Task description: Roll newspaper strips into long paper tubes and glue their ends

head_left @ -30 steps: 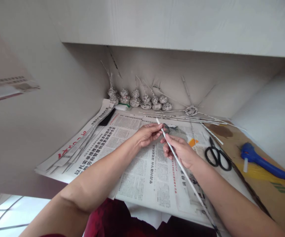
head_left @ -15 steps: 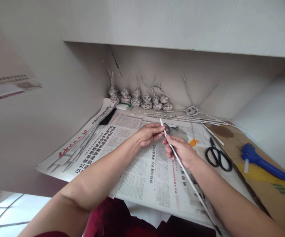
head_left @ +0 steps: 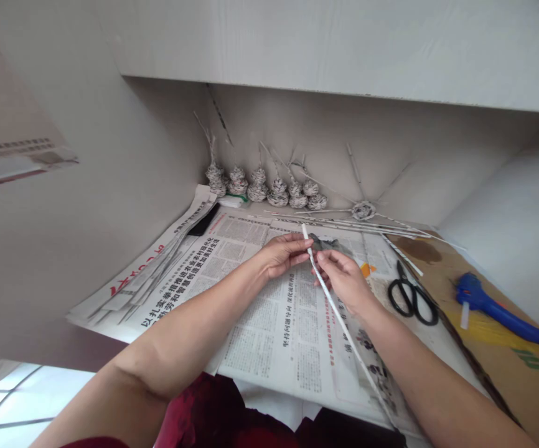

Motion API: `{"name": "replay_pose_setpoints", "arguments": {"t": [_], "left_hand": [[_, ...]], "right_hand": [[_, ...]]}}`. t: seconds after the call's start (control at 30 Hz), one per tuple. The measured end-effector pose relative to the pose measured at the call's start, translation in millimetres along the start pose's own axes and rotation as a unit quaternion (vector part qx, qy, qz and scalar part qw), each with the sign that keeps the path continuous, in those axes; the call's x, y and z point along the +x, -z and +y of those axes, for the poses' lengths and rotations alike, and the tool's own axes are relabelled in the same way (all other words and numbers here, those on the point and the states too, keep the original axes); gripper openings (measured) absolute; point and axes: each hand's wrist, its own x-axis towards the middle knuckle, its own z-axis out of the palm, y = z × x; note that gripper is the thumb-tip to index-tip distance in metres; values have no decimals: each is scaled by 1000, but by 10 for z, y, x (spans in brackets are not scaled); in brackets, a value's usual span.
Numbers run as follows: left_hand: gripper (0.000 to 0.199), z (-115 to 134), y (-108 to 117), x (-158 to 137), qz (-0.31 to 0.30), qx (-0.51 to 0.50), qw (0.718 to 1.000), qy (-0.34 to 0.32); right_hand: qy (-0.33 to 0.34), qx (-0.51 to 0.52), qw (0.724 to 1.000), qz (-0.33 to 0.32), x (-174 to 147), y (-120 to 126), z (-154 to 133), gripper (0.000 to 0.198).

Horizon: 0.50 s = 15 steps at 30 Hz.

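A long, thin rolled paper tube (head_left: 342,318) slants from near the middle of the newspaper down toward the front edge. My left hand (head_left: 282,255) pinches it just below its upper tip, thumb and fingers closed on it. Right below, my right hand (head_left: 342,280) is curled at the same tube, its fingers partly behind it and its thumb at the right side. Their exact contact is hard to see. The tube bends slightly between the two hands. Under them lies a newspaper sheet (head_left: 260,336) with a dark printed picture.
Several woven paper gourds (head_left: 257,185) line the back wall. Beside them sit a star-like woven piece (head_left: 363,210) and loose paper tubes (head_left: 344,225). Black-handled scissors (head_left: 412,298) and a blue glue gun (head_left: 498,308) lie right; stacked newspaper strips (head_left: 157,261) lie left. A shelf (head_left: 344,50) overhangs.
My right thumb and fingers have shifted a little on the tube, the thumb moving slightly to the right. The tube's lower end has swung slightly left. My left hand keeps its pinch.
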Motion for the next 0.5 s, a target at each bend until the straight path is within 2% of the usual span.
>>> {"name": "replay_pose_setpoints", "arguments": {"t": [0.17,0.3,0.5], "left_hand": [[7,-34,-41,-15,9,10,1000,10],[11,-102,-84,-38,3,24,1000,18],[15,-259,-168,-86,4,70,997,8]], "right_hand": [[77,-14,996,46,25,36,-26,33],[109,-33,992,61,11,46,-61,31],[137,-118,979,91,29,71,-16,32]]}}
